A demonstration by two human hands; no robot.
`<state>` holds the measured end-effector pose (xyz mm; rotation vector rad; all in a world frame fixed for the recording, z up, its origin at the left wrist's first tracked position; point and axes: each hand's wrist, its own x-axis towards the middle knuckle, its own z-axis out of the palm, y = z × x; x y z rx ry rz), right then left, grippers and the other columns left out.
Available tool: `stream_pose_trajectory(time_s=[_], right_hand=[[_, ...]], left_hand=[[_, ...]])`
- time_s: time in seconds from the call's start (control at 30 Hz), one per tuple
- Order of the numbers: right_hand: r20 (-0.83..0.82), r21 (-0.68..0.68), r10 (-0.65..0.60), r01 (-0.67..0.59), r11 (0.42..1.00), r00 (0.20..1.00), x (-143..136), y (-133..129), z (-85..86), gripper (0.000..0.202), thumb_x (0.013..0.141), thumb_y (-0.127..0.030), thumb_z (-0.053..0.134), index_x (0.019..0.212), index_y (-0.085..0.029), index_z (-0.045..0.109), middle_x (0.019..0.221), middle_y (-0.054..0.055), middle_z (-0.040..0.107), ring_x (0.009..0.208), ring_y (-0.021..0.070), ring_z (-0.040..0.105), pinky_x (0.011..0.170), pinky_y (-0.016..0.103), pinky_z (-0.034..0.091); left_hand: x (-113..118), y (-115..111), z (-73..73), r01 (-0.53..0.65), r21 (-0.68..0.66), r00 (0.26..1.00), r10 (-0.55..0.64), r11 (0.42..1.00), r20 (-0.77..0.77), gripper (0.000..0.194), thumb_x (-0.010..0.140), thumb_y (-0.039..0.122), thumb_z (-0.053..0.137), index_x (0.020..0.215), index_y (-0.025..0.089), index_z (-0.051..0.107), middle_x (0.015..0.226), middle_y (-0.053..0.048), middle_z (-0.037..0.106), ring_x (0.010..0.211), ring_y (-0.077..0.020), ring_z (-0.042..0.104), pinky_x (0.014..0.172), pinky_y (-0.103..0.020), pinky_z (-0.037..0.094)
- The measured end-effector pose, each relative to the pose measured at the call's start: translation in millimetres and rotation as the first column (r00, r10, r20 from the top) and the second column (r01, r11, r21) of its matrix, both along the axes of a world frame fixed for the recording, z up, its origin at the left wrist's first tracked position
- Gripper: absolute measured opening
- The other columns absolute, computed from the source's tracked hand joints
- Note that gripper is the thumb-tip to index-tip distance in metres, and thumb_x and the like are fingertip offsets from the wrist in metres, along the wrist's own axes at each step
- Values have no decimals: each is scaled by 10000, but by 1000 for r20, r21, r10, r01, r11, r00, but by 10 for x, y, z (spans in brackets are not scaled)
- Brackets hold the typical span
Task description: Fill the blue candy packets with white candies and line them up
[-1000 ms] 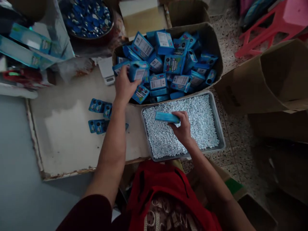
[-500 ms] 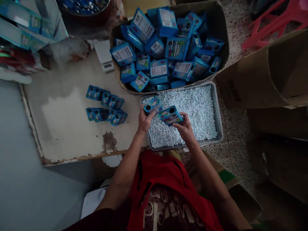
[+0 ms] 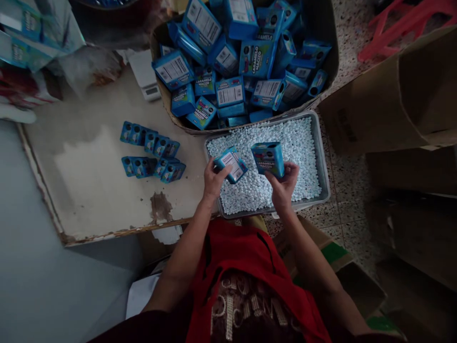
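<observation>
The person holds two small blue boxes over a tray (image 3: pixel 325 183) of pale, pebble-like pieces (image 3: pixel 303 164); the left hand (image 3: pixel 213 183) is curled around the left box (image 3: pixel 233 165), thumb pressed over its face, while the right hand (image 3: pixel 285 186) grips the lower right corner of the right box (image 3: pixel 267 158) between thumb and bent fingers. The left box lies slanted and shows a white printed panel on a bright blue ground; the right box stands more upright, its front facing the person with a dark round mark near the top, a plain blue side catching the light at its right; its front is shaded, so the lettering seems to read "Caramelo Macizo", though this is hard to be sure of. Above the tray, a cardboard carton (image 3: pixel 167 108) is heaped with similar boxes (image 3: pixel 230 90); on the table (image 3: pixel 89 195) to the left, more stand in an upper row (image 3: pixel 150 139) and a lower row (image 3: pixel 153 169).

Half a second ago the two held boxes almost met; now a clear gap parts them, and the left one is turned so its white panel shows more fully; a second ago the left hand was at the carton.
</observation>
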<state>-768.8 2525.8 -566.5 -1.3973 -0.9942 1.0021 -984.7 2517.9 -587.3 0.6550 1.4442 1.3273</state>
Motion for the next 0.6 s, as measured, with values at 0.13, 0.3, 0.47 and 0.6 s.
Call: stream_pose_trajectory(time_s=[0.13, 0.3, 0.47, 0.6], right_hand=[[355, 73, 16, -45, 996, 935, -287, -77, -74, 437, 854, -371, 823, 1211, -275, 591, 1201, 50, 638, 1063, 195, 647, 866, 329, 596], [174, -50, 68, -61, 997, 982, -345, -137, -228, 543, 828, -367, 820, 1291, -313, 541, 1271, 45, 616, 1163, 213, 620, 1040, 386, 559], [-101, -149, 154, -168, 974, 983, -309, -177, -302, 609, 754, -395, 866, 1216, -309, 478, 1170, 22, 583, 1050, 193, 606, 944, 324, 537], [-267, -210, 193, -253, 944, 944, -490, -249, -294, 713, 706, -488, 924, 1161, -309, 405, 1106, 1, 550, 935, 168, 585, 821, 276, 537]], left_hand=[[223, 18, 151, 24, 31, 1000, -24, 999, -1, 654, 640, 607, 999, 885, 226, 526, 793, 47, 560, 731, -124, 551, 691, -233, 470], [277, 44, 35, 174, 171, 969, -200, 970, 148, 769, 609, 745, 986, 849, 228, 470, 843, 34, 492, 738, -119, 508, 631, -223, 490], [83, 36, -99, 195, 45, 974, -198, 980, 110, 901, 533, 546, 1090, 1193, 282, 537, 1209, -35, 616, 805, -130, 627, 678, -256, 563], [-188, 123, -109, 370, 94, 929, -370, 924, -19, 1096, 412, 501, 1125, 1377, 273, 657, 1469, -133, 622, 1267, -337, 687, 1000, -399, 622]])
